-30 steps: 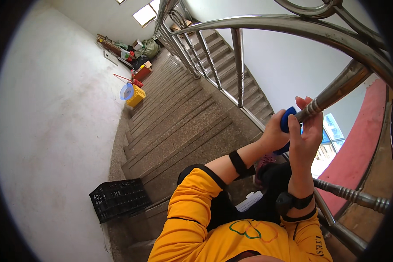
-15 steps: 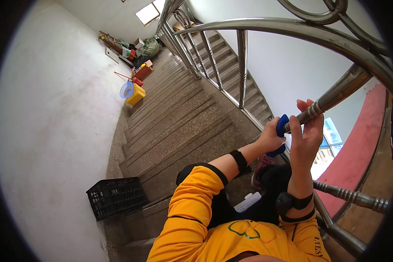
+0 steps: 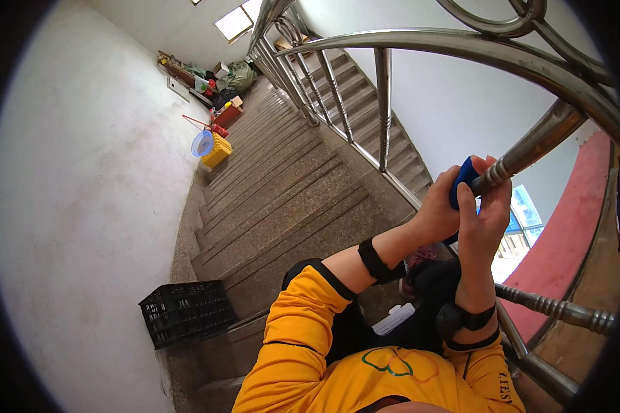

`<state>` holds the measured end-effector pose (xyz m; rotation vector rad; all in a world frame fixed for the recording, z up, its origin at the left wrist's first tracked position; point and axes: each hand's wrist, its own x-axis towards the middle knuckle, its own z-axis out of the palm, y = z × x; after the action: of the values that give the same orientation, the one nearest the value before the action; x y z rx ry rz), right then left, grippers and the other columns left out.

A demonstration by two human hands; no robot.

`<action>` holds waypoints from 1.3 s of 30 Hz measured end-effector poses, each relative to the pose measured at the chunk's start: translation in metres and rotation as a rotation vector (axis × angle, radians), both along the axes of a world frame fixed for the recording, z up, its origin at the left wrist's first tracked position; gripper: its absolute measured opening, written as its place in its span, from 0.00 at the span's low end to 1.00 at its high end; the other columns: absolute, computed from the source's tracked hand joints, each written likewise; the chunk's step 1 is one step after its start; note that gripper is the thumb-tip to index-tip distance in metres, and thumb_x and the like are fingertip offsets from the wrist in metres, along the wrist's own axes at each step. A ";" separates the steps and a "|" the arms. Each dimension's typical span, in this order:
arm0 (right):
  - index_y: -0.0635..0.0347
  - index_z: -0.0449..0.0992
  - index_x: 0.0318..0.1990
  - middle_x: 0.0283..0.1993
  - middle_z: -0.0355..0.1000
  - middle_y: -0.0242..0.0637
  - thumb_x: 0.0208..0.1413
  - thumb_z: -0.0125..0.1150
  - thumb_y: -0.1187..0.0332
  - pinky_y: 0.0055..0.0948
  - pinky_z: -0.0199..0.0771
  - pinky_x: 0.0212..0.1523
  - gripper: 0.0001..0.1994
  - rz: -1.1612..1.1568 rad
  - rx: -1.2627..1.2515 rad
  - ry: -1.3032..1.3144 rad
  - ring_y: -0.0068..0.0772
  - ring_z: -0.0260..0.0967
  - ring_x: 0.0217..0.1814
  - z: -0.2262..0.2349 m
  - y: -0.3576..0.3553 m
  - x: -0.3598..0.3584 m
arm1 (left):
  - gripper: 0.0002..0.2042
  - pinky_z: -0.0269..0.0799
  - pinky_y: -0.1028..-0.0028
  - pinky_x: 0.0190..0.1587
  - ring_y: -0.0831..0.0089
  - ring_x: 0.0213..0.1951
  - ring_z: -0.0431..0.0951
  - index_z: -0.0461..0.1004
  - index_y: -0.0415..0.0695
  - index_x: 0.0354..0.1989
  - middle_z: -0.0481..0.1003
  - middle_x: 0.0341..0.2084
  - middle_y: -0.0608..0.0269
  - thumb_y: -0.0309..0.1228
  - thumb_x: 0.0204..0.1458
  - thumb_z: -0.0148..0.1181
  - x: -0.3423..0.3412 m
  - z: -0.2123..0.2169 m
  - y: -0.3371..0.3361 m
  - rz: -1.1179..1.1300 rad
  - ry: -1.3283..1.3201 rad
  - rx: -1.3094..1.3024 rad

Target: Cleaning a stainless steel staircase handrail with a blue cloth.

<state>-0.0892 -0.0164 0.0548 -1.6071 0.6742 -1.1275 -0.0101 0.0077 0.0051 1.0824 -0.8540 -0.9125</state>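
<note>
A blue cloth [image 3: 464, 180] is folded against the shiny metal baluster [image 3: 534, 146] of the stair railing. My left hand [image 3: 439, 205] is closed on the cloth and presses it to the post. Just beside it, my right hand [image 3: 488, 217] curls round the same baluster from below, its thumb on the near side and its fingertips showing behind. The post's lower end is hidden behind both hands.
A metal handrail [image 3: 420, 38] arches overhead. Stone stairs [image 3: 275, 213] run down on the left. A black plastic crate [image 3: 186, 313] stands by the wall. Farther down are a yellow crate [image 3: 217, 150], a blue basin [image 3: 202, 143] and piled bags [image 3: 238, 77]. A white packet [image 3: 394, 319] lies near my legs.
My left hand and the blue cloth have slid up along the baluster, up and right towards my right hand. The right hand has stayed almost still.
</note>
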 end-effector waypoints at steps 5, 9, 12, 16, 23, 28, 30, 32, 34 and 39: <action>0.67 0.58 0.55 0.53 0.65 0.45 0.51 0.55 0.76 0.31 0.57 0.60 0.23 -0.042 -0.034 -0.022 0.33 0.61 0.58 0.000 0.001 0.004 | 0.17 0.69 0.67 0.37 0.58 0.34 0.73 0.65 0.40 0.40 0.71 0.31 0.53 0.28 0.41 0.62 0.000 -0.022 -0.002 0.126 -0.240 0.074; 0.68 0.58 0.55 0.53 0.64 0.46 0.51 0.55 0.77 0.31 0.55 0.61 0.23 -0.035 -0.023 -0.026 0.34 0.61 0.58 -0.001 0.000 0.004 | 0.17 0.69 0.64 0.36 0.54 0.33 0.74 0.65 0.38 0.35 0.71 0.27 0.50 0.22 0.34 0.62 0.005 -0.064 -0.004 0.071 -0.241 0.146; 0.68 0.58 0.55 0.52 0.64 0.47 0.51 0.54 0.77 0.32 0.54 0.62 0.23 -0.029 -0.005 -0.029 0.34 0.60 0.59 0.001 0.002 0.005 | 0.18 0.69 0.64 0.36 0.51 0.34 0.74 0.66 0.38 0.35 0.72 0.27 0.50 0.20 0.30 0.60 0.006 -0.083 -0.008 0.104 -0.272 0.158; 0.68 0.58 0.55 0.52 0.65 0.47 0.51 0.54 0.77 0.32 0.54 0.62 0.23 -0.028 -0.011 -0.021 0.34 0.60 0.59 0.000 0.001 0.003 | 0.18 0.69 0.64 0.36 0.49 0.34 0.74 0.66 0.38 0.35 0.72 0.27 0.49 0.20 0.31 0.60 0.003 -0.080 -0.009 0.142 -0.306 0.188; 0.67 0.58 0.55 0.52 0.65 0.45 0.51 0.55 0.76 0.30 0.57 0.60 0.23 -0.023 -0.006 -0.041 0.32 0.62 0.57 0.001 0.002 0.003 | 0.17 0.68 0.71 0.35 0.67 0.33 0.72 0.66 0.39 0.39 0.71 0.29 0.57 0.25 0.40 0.61 0.008 0.002 -0.002 0.033 -0.176 0.141; 0.67 0.56 0.58 0.55 0.64 0.46 0.51 0.56 0.77 0.31 0.55 0.62 0.26 -0.004 0.013 0.015 0.33 0.60 0.59 0.004 0.001 0.000 | 0.18 0.67 0.81 0.32 0.81 0.31 0.69 0.65 0.40 0.43 0.69 0.29 0.67 0.25 0.43 0.62 0.007 0.007 -0.002 0.032 -0.234 0.027; 0.67 0.56 0.58 0.55 0.64 0.46 0.51 0.56 0.77 0.30 0.55 0.62 0.26 -0.004 0.032 0.007 0.33 0.60 0.59 0.003 0.001 0.001 | 0.18 0.68 0.78 0.33 0.78 0.31 0.70 0.65 0.40 0.43 0.69 0.29 0.66 0.25 0.43 0.62 0.004 0.000 -0.003 0.103 -0.292 -0.046; 0.67 0.57 0.56 0.53 0.64 0.46 0.51 0.55 0.75 0.31 0.57 0.60 0.24 -0.024 -0.021 -0.026 0.33 0.61 0.58 0.001 0.000 0.003 | 0.16 0.68 0.71 0.34 0.67 0.32 0.72 0.65 0.40 0.39 0.70 0.28 0.58 0.25 0.41 0.61 0.004 -0.003 -0.002 0.088 -0.271 0.014; 0.67 0.57 0.56 0.53 0.64 0.46 0.51 0.55 0.75 0.31 0.56 0.60 0.24 -0.023 -0.025 -0.024 0.33 0.61 0.58 0.000 0.001 0.003 | 0.14 0.68 0.64 0.35 0.56 0.32 0.73 0.65 0.39 0.35 0.71 0.27 0.51 0.25 0.39 0.60 0.005 -0.012 -0.001 0.088 -0.254 0.074; 0.67 0.57 0.56 0.54 0.64 0.47 0.51 0.55 0.75 0.32 0.55 0.61 0.24 -0.026 -0.045 -0.017 0.34 0.60 0.59 -0.002 0.001 0.003 | 0.14 0.68 0.64 0.34 0.54 0.31 0.74 0.65 0.38 0.34 0.71 0.25 0.50 0.23 0.36 0.61 0.009 -0.049 -0.003 0.078 -0.370 0.156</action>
<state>-0.0860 -0.0153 0.0533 -1.6290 0.6648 -1.1817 -0.0008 0.0047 -0.0442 1.4381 -1.0471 -0.7322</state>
